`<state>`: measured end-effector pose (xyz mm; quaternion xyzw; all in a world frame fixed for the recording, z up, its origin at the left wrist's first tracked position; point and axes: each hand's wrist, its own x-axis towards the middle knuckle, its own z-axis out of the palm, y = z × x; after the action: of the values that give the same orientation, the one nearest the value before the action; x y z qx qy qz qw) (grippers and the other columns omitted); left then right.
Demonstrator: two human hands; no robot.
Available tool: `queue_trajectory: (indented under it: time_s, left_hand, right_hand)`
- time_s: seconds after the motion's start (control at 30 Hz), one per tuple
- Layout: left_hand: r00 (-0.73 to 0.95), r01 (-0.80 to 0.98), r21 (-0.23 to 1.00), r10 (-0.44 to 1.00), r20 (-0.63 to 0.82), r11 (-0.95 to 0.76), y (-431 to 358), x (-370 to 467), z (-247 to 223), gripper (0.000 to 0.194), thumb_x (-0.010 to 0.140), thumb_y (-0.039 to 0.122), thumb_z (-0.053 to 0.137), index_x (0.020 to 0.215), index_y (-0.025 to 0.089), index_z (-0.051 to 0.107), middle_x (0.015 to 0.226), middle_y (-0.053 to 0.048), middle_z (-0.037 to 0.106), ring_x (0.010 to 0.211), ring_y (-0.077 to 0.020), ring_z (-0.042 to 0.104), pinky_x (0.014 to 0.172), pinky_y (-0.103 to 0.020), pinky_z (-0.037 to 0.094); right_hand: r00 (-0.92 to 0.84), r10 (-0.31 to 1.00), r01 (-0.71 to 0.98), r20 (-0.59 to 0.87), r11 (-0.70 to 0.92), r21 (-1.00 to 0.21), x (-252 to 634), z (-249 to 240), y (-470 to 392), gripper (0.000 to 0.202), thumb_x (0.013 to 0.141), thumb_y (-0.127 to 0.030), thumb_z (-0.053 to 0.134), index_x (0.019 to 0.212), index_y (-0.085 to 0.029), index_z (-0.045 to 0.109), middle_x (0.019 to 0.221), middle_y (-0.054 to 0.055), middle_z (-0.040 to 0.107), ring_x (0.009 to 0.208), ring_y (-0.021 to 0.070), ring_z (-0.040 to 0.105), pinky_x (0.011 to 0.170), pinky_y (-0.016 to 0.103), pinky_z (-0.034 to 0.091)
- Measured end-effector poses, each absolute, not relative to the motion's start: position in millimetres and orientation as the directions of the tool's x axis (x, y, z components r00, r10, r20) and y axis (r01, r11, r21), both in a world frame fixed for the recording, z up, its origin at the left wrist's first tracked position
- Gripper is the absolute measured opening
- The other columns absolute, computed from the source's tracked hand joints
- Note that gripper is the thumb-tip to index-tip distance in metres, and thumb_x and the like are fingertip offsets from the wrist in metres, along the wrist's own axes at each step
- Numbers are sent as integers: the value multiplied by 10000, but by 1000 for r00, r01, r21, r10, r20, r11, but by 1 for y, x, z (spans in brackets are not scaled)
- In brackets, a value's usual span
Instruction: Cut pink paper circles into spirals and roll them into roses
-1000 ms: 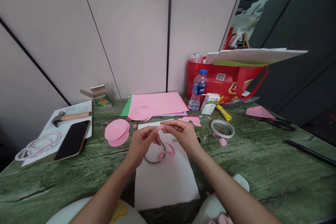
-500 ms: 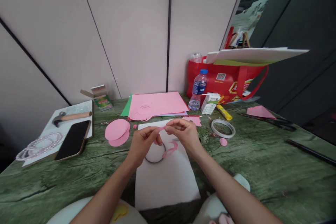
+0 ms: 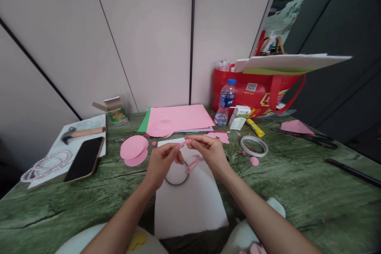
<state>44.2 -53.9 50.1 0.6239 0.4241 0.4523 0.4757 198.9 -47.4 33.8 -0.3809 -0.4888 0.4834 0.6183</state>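
Note:
Between the fingertips of both hands is a narrow pink paper strip (image 3: 193, 163), part of which hangs down in a loose curl. My left hand (image 3: 164, 162) pinches one part of it, and my right hand (image 3: 206, 151) pinches the rolled end close beside it. Both hands are above a white board (image 3: 190, 210). A thin dark ring (image 3: 176, 184) lies on the board below my left hand, partly hidden by the fingers. Left of the hands, pink paper circles (image 3: 133, 147) are stacked on the table, with a tiny pink piece (image 3: 154, 143) next to them.
Pink sheets (image 3: 184, 116) lie at the back. A water bottle (image 3: 226, 101), small carton (image 3: 239, 117), glue stick (image 3: 255, 127) and tape roll (image 3: 254, 146) stand or lie right, before a red bag (image 3: 256, 91). A phone (image 3: 85, 158), hammer (image 3: 86, 132) and beads (image 3: 47, 164) are left.
The fingers of my right hand have shifted slightly on the strip's rolled end. The hanging curl has swung and narrowed. Both hands stay in nearly the same place.

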Motion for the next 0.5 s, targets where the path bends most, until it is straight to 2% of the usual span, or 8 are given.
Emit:
queue_trajectory:
  time_s: [0.27, 0.5]
  left_hand:
    - [246, 83, 981, 958, 150, -175, -55, 45, 51, 199, 795, 302, 551, 705, 141, 626, 533, 4, 599, 542, -118, 507, 599, -244, 400]
    - [235, 72, 984, 962, 141, -162, -55, 46, 53, 165, 784, 277, 566, 741, 138, 645, 519, 10, 599, 534, -117, 511, 595, -245, 407]
  right_hand:
    - [86, 979, -307, 184, 202, -930, 199, 33, -47, 147, 613, -260, 738, 727, -184, 684, 639, -16, 669, 574, 109, 616, 580, 229, 501]
    - [107, 974, -281, 202, 225, -933, 199, 33, -46, 145, 562, -225, 768, 658, -177, 671, 570, -30, 633, 512, 94, 551, 523, 219, 446]
